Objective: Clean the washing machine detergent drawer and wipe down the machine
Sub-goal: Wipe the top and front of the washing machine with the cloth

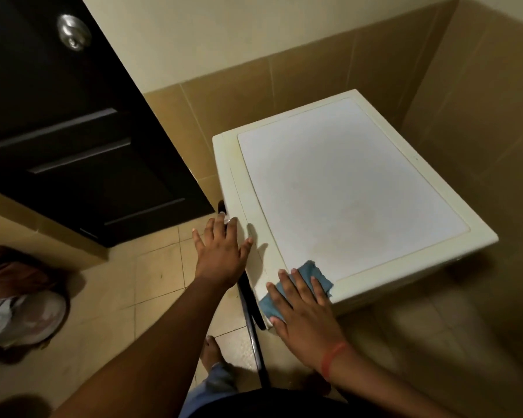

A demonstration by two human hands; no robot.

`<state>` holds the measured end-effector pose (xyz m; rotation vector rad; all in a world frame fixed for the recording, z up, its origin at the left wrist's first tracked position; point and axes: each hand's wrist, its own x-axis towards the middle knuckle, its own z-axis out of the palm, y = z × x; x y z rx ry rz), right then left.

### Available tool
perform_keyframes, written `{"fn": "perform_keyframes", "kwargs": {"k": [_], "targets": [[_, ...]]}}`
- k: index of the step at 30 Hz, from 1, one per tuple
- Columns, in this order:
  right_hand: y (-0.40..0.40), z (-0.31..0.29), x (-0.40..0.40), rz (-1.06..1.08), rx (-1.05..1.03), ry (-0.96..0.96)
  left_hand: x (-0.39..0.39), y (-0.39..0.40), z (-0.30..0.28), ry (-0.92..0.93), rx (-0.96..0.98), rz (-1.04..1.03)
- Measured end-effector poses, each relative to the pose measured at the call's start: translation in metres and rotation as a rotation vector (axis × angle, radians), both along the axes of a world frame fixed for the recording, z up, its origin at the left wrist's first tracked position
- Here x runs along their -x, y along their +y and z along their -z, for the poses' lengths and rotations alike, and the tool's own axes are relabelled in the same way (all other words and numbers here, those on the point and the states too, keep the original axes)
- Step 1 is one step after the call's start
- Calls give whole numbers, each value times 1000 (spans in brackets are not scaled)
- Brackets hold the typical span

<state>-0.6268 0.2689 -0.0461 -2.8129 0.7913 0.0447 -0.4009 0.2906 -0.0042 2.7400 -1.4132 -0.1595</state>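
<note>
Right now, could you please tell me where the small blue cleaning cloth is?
In the head view, the small blue cleaning cloth lies on the near corner of the white washing machine top, pressed flat under the right hand.

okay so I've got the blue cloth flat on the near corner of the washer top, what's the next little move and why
Probably sweep the blue cloth forward and across the washing machine top. Your right hand presses it flat on the near corner only, and the white panel beyond shows faint brownish smudges. Your left hand rests spread at the left edge, which should steady you.
</note>
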Motion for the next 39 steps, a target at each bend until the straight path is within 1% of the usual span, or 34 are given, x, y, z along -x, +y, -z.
{"fn": "perform_keyframes", "kwargs": {"k": [3, 6, 8, 14, 20, 23, 27, 29, 31, 34, 39], "targets": [[-10, 2, -23, -16, -2, -5, -1, 5, 1, 14, -4, -39], [-33, 1, -69, -11, -5, -2, 2, 7, 1, 23, 3, -31], [-41, -1, -83, 13, 1, 27, -1, 8, 1, 16, -5, -21], [-4, 0, -30, 25, 1, 9, -18, 7, -2, 36, -8, -44], [-32, 2, -81, 40, 9, 23, -7, 4, 1, 38, -33, 11], [-23, 2, -69, 52, 15, 28, -5, 1, 0, 37, -29, 31], [2, 2, -25, 32, 6, 22, -8, -3, -2, 64, -4, -30], [-5, 3, -30, 23, 12, 18, -7, -1, -2, 57, -25, -37], [-19, 5, -51, 16, 27, 8, -6, -2, -3, 50, -37, -25], [-34, 2, -70, 14, 20, 33, -5, -7, -9, 18, -33, 6], [-4, -1, -18, -3, 3, 27, -3, -15, -12, 26, -23, -24]]}}
